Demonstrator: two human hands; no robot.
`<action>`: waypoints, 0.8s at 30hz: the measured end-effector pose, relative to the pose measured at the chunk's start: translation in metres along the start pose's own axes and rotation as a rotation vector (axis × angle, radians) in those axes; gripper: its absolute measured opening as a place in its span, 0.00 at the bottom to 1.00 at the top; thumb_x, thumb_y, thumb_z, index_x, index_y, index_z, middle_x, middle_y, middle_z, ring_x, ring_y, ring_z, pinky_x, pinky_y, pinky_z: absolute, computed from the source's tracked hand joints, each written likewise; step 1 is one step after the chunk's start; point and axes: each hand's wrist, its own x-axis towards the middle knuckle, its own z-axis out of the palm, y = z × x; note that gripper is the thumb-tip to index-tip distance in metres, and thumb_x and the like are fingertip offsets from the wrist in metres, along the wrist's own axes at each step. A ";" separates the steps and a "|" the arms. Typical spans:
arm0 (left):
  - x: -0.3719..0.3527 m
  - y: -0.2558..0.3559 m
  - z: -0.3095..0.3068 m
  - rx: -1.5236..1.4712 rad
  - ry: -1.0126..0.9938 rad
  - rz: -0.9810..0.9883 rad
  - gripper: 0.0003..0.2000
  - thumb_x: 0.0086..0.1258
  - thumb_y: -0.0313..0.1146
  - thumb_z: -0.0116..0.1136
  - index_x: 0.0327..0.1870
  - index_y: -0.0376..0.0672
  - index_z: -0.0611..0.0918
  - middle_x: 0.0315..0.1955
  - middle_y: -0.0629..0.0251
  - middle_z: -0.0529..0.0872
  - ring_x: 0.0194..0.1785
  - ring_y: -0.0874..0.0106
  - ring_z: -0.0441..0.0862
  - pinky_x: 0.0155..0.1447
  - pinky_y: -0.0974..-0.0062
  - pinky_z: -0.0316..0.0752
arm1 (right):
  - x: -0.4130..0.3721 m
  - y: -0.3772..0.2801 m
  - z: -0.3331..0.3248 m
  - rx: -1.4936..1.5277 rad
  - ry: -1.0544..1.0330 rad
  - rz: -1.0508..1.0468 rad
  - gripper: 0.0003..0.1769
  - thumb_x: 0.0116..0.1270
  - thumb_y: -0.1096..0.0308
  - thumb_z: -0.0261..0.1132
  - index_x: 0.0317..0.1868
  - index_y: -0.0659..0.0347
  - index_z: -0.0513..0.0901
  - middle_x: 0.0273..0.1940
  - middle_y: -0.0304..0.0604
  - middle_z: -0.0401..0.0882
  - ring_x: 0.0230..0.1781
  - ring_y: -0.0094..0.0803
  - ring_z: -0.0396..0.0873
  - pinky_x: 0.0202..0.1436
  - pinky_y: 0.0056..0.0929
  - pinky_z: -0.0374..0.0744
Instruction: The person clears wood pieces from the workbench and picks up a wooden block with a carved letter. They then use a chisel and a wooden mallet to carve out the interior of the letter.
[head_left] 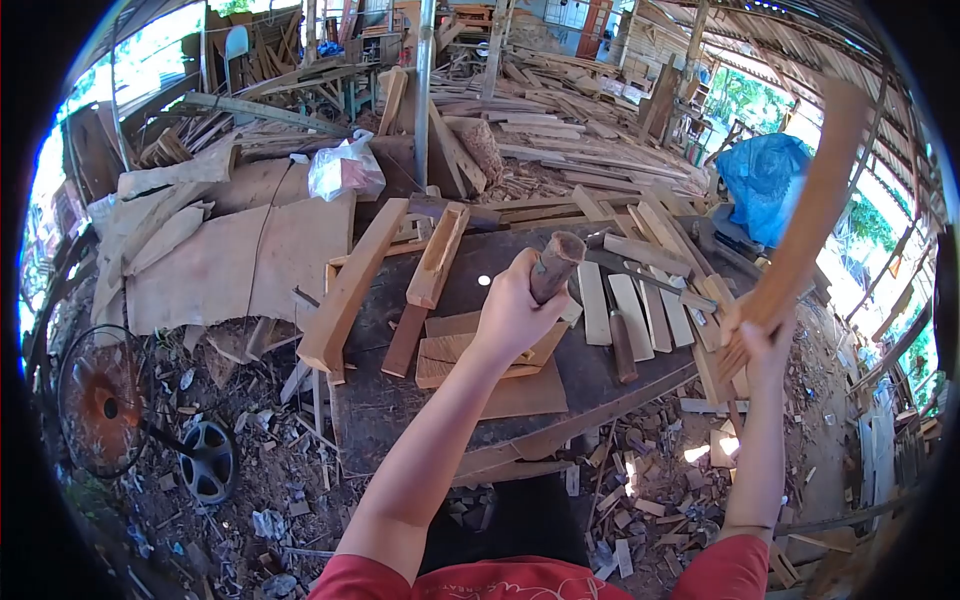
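Over the dark workbench, my left hand [522, 305] is closed round a short thick wooden handle [556, 266], whose worn end points up. At the right, my right hand [757, 342] grips the lower end of a long, slightly curved wooden board [815, 200] that rises to the upper right, its far end blurred. Below my left hand lie a light wooden block [440, 360] and a flat board [530, 392]. Between my hands, several pale slats [627, 312] rest on the bench beside a tool with a dark wooden handle [622, 348].
A thick beam [350, 290] and a hollowed wooden piece [438, 258] lie on the bench's left side. Farther left stands a fan [105, 405]. A plastic bag [346, 168], a blue tarp [762, 185] and piles of lumber [570, 130] are behind. Wood scraps cover the ground.
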 end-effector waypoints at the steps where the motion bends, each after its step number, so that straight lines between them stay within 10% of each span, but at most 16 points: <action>1: -0.001 0.002 0.001 0.000 -0.008 -0.002 0.12 0.53 0.30 0.61 0.32 0.36 0.71 0.23 0.52 0.80 0.28 0.59 0.81 0.35 0.70 0.73 | -0.002 -0.008 0.002 -0.435 -0.179 -0.119 0.24 0.37 0.62 0.70 0.34 0.68 0.74 0.30 0.47 0.76 0.35 0.36 0.77 0.41 0.31 0.74; 3: -0.003 0.001 0.002 0.019 -0.012 0.008 0.12 0.53 0.30 0.61 0.32 0.36 0.71 0.22 0.52 0.80 0.29 0.59 0.82 0.35 0.70 0.74 | 0.006 -0.011 -0.003 -1.069 -0.591 -0.229 0.24 0.37 0.62 0.70 0.34 0.69 0.75 0.30 0.47 0.76 0.34 0.35 0.75 0.42 0.31 0.73; 6: -0.004 0.000 0.000 0.034 -0.019 0.008 0.12 0.53 0.30 0.61 0.32 0.36 0.71 0.22 0.52 0.80 0.29 0.59 0.82 0.35 0.70 0.74 | 0.010 -0.022 -0.007 -1.068 -0.406 -0.237 0.25 0.38 0.62 0.70 0.35 0.68 0.74 0.31 0.47 0.75 0.34 0.36 0.75 0.42 0.32 0.73; 12: -0.001 -0.001 -0.004 -0.005 0.008 0.018 0.11 0.54 0.29 0.60 0.34 0.36 0.72 0.23 0.58 0.78 0.28 0.71 0.75 0.35 0.75 0.71 | -0.001 -0.006 0.011 -0.020 -0.056 -0.056 0.25 0.36 0.64 0.70 0.35 0.69 0.73 0.27 0.43 0.74 0.27 0.36 0.74 0.36 0.32 0.74; 14: -0.001 -0.004 -0.003 -0.009 0.014 0.028 0.10 0.56 0.28 0.59 0.36 0.36 0.74 0.22 0.65 0.77 0.28 0.82 0.69 0.34 0.80 0.69 | 0.002 -0.022 0.013 -0.966 -0.576 -0.302 0.25 0.34 0.63 0.71 0.33 0.68 0.73 0.27 0.44 0.75 0.28 0.36 0.75 0.36 0.32 0.74; 16: -0.001 -0.006 -0.003 -0.032 0.046 0.043 0.09 0.56 0.28 0.59 0.35 0.36 0.73 0.22 0.65 0.77 0.28 0.82 0.68 0.33 0.80 0.69 | 0.003 -0.021 0.007 -0.987 -0.591 -0.224 0.25 0.32 0.62 0.71 0.31 0.68 0.74 0.28 0.46 0.75 0.30 0.35 0.75 0.37 0.33 0.73; 20: -0.003 -0.002 -0.005 -0.026 0.014 0.007 0.09 0.56 0.27 0.59 0.35 0.36 0.73 0.23 0.65 0.77 0.28 0.82 0.68 0.33 0.80 0.69 | 0.008 -0.007 0.001 -0.568 -0.229 -0.343 0.29 0.34 0.65 0.71 0.39 0.67 0.72 0.29 0.41 0.77 0.31 0.36 0.77 0.41 0.33 0.75; 22: -0.003 -0.001 -0.004 0.012 -0.025 -0.025 0.12 0.53 0.30 0.61 0.32 0.35 0.71 0.24 0.52 0.80 0.29 0.60 0.81 0.36 0.70 0.73 | 0.006 0.001 0.003 -0.107 -0.195 -0.057 0.30 0.36 0.65 0.70 0.42 0.66 0.71 0.29 0.40 0.77 0.32 0.37 0.78 0.43 0.34 0.76; 24: -0.003 -0.002 -0.003 -0.003 -0.009 0.009 0.12 0.53 0.30 0.61 0.32 0.36 0.71 0.24 0.52 0.80 0.30 0.60 0.81 0.36 0.70 0.73 | 0.006 -0.010 0.006 -0.454 -0.360 -0.134 0.29 0.36 0.64 0.70 0.41 0.66 0.72 0.29 0.40 0.77 0.32 0.37 0.78 0.42 0.34 0.76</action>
